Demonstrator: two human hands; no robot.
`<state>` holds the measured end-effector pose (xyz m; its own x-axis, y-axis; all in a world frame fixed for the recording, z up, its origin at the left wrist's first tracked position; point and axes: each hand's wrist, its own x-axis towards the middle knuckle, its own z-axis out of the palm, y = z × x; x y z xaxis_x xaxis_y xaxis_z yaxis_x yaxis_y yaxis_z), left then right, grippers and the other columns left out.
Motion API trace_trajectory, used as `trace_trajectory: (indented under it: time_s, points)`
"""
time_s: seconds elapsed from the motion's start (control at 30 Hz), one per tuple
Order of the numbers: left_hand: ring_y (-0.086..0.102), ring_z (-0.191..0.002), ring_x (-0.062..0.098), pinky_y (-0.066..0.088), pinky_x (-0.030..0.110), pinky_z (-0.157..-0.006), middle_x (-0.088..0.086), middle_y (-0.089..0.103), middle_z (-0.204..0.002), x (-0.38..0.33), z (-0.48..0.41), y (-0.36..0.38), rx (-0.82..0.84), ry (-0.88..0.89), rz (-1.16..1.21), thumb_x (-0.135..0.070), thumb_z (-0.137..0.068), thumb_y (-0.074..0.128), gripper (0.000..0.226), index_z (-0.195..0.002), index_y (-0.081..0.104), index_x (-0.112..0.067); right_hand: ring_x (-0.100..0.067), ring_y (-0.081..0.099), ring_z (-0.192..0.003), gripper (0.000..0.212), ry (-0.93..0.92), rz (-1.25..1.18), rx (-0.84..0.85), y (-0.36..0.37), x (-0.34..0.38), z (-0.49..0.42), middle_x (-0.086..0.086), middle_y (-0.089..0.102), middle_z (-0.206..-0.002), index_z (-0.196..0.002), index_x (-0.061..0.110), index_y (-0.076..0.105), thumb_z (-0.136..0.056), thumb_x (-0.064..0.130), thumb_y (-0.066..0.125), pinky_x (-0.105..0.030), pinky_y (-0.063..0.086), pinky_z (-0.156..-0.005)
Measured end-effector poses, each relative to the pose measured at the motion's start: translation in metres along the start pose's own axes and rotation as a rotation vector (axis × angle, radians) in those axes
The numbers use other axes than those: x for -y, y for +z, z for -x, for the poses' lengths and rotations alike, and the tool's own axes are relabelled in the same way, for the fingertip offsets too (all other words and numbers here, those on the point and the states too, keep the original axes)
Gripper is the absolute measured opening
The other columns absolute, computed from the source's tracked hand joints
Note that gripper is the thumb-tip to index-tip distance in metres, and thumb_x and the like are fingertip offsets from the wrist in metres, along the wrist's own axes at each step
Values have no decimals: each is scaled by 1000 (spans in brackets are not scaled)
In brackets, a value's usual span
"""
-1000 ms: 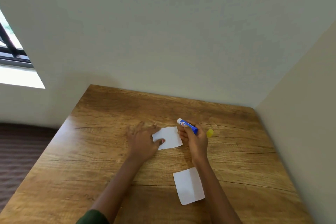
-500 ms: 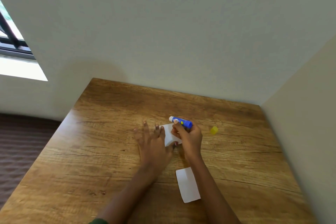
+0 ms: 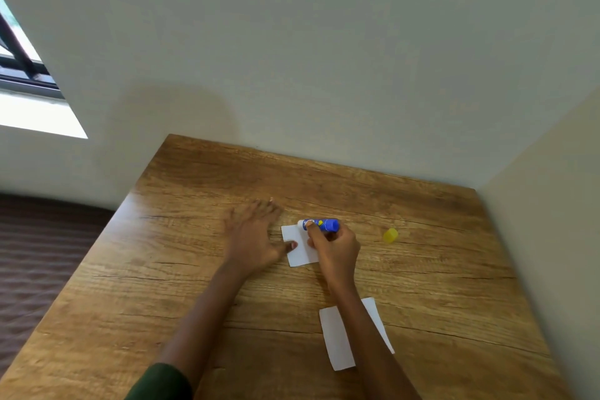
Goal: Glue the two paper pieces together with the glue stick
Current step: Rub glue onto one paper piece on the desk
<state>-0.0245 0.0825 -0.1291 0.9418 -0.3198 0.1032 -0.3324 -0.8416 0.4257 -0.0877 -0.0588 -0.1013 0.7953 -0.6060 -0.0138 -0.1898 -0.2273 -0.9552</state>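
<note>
Left hand [image 3: 256,237] flat, fingers spread, thumb on first paper piece [image 3: 300,248]. Right hand [image 3: 336,252] grips blue glue stick [image 3: 319,225] at that paper's 12 o'clock edge; label unreadable. Second paper piece [image 3: 337,338] at 6 o'clock; yellow cap [image 3: 390,235] at 3 o'clock.

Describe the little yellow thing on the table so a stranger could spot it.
Start at the wooden table in the room's corner and find the right hand gripping a blue glue stick over a white paper piece. To that hand's right, alone on bare wood, lies the yellow cap. It is the only yellow item, far smaller than either paper.
</note>
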Motion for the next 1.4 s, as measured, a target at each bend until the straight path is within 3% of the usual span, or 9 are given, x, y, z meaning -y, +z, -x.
trace_trajectory:
  time_s: [0.1,0.23,0.33,0.5,0.73,0.93,1.2,1.4]
  points:
    - [15,-142,10,-1,42,-111,-12,29,-152,3,0,3,-20,26,1,-73,-68,53,81,-138,35,-37,-23,66,-66,18,-50,29,22,0,2,-1,-8,69,-68,-69,16,65,-73,29,77,-29,49,-60]
    - [15,-142,9,-1,42,-111,-12,29,-152,5,-1,4,-23,41,13,-75,-67,51,82,-137,37,-36,-9,60,-59,20,-100,39,89,4,4,3,-2,67,-67,-71,13,68,-73,29,78,-12,44,-54]
    - [14,-143,11,0,43,-111,-10,28,-152,5,-1,5,-21,50,-3,-78,-67,45,83,-138,35,-36,-10,63,-63,23,-101,42,110,7,5,3,-6,69,-70,-74,8,69,-73,29,78,-17,47,-56]
    - [11,-143,11,0,45,-111,-10,26,-153,7,-2,5,-6,48,-7,-77,-68,47,83,-139,35,-36,4,60,-53,18,-114,39,127,11,7,3,9,64,-57,-68,12,67,-73,25,78,-8,43,-50]
    - [12,-143,9,0,43,-110,-12,31,-150,8,-2,6,-45,56,13,-78,-65,42,82,-136,39,-37,3,54,-48,25,-143,64,128,12,6,2,10,58,-52,-64,6,65,-73,25,79,-8,40,-47]
    - [10,-143,11,1,46,-110,-12,34,-149,8,-3,8,-54,56,19,-80,-63,40,84,-134,43,-35,-1,55,-51,26,-130,77,136,11,6,1,-1,65,-60,-69,5,67,-73,27,78,-10,41,-48]
    - [9,-143,11,-1,42,-108,-12,33,-150,10,-4,10,-47,51,-9,-79,-63,43,84,-135,40,-36,1,54,-51,23,-100,87,67,2,3,-5,9,60,-56,-59,25,61,-72,30,80,-9,40,-48]
    - [7,-144,13,0,44,-109,-10,32,-150,8,-3,7,-27,51,21,-76,-65,49,81,-134,41,-36,-11,56,-56,25,-42,104,-8,-11,-1,-15,-5,66,-61,-60,18,61,-71,32,80,-17,42,-52]
